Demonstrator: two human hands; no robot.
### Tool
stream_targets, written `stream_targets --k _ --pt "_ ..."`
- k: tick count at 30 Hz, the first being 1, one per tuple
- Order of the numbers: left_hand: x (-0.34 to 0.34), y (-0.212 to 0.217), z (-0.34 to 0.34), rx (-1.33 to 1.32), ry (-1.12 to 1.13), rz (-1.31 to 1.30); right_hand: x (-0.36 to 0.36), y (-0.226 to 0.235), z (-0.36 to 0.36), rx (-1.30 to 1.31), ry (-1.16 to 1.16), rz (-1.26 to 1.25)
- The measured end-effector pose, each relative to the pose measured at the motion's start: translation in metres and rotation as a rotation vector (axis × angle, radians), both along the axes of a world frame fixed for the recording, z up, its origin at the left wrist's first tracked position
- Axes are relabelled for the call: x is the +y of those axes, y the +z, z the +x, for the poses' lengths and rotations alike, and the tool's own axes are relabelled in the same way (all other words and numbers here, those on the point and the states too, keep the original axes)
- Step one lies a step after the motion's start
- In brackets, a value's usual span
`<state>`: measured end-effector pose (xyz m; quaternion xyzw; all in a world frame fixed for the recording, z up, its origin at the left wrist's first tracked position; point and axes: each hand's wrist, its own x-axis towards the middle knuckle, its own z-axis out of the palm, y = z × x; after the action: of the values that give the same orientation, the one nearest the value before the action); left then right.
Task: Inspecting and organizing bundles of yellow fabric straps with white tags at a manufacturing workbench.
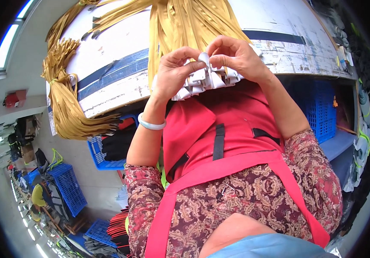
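Observation:
Both my hands are at the near table edge, pinching a small pale grey-white tab (pixel 204 58) between them. My left hand (pixel 175 71) grips it from the left with thumb and index finger. From the right, my right hand (pixel 239 58) closes thumb and index finger at the same tab, the two fingertips almost meeting. Below the fingers hangs a row of similar folded white tabs (pixel 213 81), at the near ends of long gold strips (pixel 185 26) that look like zipper tape. These strips lie side by side across the table. My fingers partly hide the tab.
The white, worn table (pixel 288 53) carries dark blue bands. A tied bundle of gold strips (pixel 64 103) hangs over its left edge. A blue crate (pixel 103 155) with dark cloth stands below left, another blue crate (pixel 320 112) under the table at right. More crates (pixel 68 187) stand farther left.

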<state>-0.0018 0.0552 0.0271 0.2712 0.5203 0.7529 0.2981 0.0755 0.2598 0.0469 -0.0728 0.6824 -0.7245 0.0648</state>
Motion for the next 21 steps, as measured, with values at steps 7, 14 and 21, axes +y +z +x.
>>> stream_targets --k 7,14,21 --pt "-0.011 -0.001 -0.012 -0.071 -0.03 0.07 -0.007 0.005 -0.017 0.002 0.063 0.045" --pt "-0.006 -0.006 -0.007 -0.088 0.174 0.108 -0.023 0.001 -0.018 -0.021 -0.066 -0.035" --pt "-0.019 0.01 -0.009 -0.165 -0.069 0.097 -0.025 0.018 -0.008 -0.009 -0.048 -0.052"
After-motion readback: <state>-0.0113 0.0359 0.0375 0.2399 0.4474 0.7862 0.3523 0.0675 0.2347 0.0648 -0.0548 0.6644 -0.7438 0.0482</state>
